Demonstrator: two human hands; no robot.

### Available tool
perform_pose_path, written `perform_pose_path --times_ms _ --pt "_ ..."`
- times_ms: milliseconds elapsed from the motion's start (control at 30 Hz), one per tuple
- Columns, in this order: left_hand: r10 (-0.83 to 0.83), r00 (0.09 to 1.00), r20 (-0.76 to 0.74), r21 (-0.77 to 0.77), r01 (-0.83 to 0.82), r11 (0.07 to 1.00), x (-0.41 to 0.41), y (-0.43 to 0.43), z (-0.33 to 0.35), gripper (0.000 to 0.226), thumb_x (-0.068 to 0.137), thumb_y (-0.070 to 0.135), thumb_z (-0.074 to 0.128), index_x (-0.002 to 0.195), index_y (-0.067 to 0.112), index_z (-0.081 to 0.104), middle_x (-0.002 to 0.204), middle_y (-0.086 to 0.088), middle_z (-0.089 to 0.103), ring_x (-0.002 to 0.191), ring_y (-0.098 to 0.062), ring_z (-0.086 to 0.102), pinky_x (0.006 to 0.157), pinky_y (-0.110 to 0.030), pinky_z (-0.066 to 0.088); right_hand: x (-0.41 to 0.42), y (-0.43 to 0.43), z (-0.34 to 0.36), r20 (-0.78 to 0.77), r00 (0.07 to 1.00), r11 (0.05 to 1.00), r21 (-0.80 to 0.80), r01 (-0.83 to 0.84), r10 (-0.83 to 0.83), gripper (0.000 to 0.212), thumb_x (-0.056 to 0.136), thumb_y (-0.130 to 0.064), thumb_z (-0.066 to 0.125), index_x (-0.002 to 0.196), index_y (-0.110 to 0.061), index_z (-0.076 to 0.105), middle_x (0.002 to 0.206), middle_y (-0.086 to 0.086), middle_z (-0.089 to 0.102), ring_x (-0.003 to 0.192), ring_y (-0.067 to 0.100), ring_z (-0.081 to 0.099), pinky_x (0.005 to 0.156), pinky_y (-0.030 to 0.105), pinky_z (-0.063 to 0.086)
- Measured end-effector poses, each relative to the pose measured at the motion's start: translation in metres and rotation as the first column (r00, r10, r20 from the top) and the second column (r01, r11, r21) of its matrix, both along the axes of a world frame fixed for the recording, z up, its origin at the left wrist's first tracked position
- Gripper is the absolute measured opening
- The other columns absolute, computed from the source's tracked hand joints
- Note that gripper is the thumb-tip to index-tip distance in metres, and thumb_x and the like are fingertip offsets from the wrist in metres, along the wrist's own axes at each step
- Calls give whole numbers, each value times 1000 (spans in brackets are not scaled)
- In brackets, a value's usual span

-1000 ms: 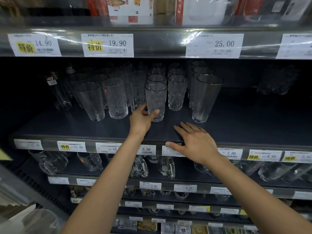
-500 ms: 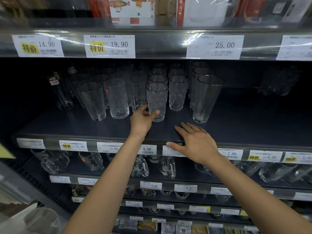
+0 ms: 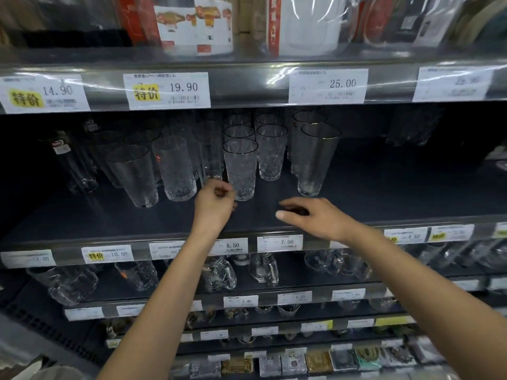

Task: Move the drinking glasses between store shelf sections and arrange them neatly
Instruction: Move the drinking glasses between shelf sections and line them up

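Note:
Clear drinking glasses stand in rows on the dark middle shelf (image 3: 384,198). A patterned glass with a dark rim (image 3: 241,168) stands at the front of its row. My left hand (image 3: 215,205) is just left of its base, fingers curled in with nothing in them. Whether it touches the glass I cannot tell. My right hand (image 3: 312,218) hovers over the shelf's front edge, fingers bent and apart, holding nothing. A tall gold-rimmed glass (image 3: 315,160) stands behind it on the right. A textured glass (image 3: 177,168) and a plain tapered glass (image 3: 134,174) stand on the left.
Price tags line the shelf edge (image 3: 279,242). The right part of the middle shelf holds only a few dim glasses (image 3: 411,127) at the back. Glass mugs (image 3: 219,272) fill the shelf below. Boxed goods (image 3: 192,26) sit on the shelf above.
My left hand has let go of the patterned glass and curled its fingers beside it. My right hand has lifted off the shelf edge. The view has moved closer.

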State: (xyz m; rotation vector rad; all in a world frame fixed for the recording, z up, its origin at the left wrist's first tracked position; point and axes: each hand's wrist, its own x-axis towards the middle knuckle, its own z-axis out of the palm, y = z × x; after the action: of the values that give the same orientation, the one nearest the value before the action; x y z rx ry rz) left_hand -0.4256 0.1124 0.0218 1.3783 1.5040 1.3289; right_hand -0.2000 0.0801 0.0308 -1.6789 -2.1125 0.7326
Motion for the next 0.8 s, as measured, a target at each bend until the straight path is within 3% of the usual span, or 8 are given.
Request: perform_pose_path --times_ms 100,233,400,567,733,800 --pt "-165 984 65 67 161 985 8 -15 12 19 94 -2 55 90 16 62 88 -7 66 62 -8 64 63 -21 56 26 -16 16 -153 983 993 60 106 -96 34 91 -39 67 124 -29 66 118 -11 70 109 0 63 104 23 47" --pt "-413 908 74 176 396 901 40 -30 24 18 96 -6 50 97 6 63 85 -9 68 64 -14 67 64 -25 57 68 -50 22 -305 927 968 57 245 -217 22 96 -17 63 116 -23 70 110 -10 73 103 1 66 87 11 49" --pt "-618 782 85 233 587 775 98 -41 34 17 97 -6 50 100 4 64 85 -11 69 66 -19 68 64 -28 57 125 -85 19 -376 835 887 66 456 -401 17 94 -25 66 110 -26 73 106 -11 74 100 -2 67 81 9 48" --pt "-714 697 69 169 697 697 167 -40 35 16 97 -2 53 102 6 65 89 -9 70 70 -16 69 67 -27 58 181 -96 11 -414 729 774 86 627 -545 14 92 -29 68 104 -24 74 101 -8 75 101 8 68 90 27 52" --pt "-738 674 33 52 737 674 247 -30 22 16 95 0 57 96 13 65 91 -8 71 73 -12 68 66 -24 57 248 -85 4 -368 687 710 96 698 -626 16 92 -33 68 103 -22 72 99 -7 73 96 5 66 72 12 47" --pt "-723 691 -1 8 723 691 282 -21 17 16 95 1 59 92 16 65 92 -8 70 76 -12 68 67 -25 57 282 -73 2 -343 684 705 82 705 -644 20 90 -33 70 105 -19 72 100 -4 73 95 7 66 71 13 47"
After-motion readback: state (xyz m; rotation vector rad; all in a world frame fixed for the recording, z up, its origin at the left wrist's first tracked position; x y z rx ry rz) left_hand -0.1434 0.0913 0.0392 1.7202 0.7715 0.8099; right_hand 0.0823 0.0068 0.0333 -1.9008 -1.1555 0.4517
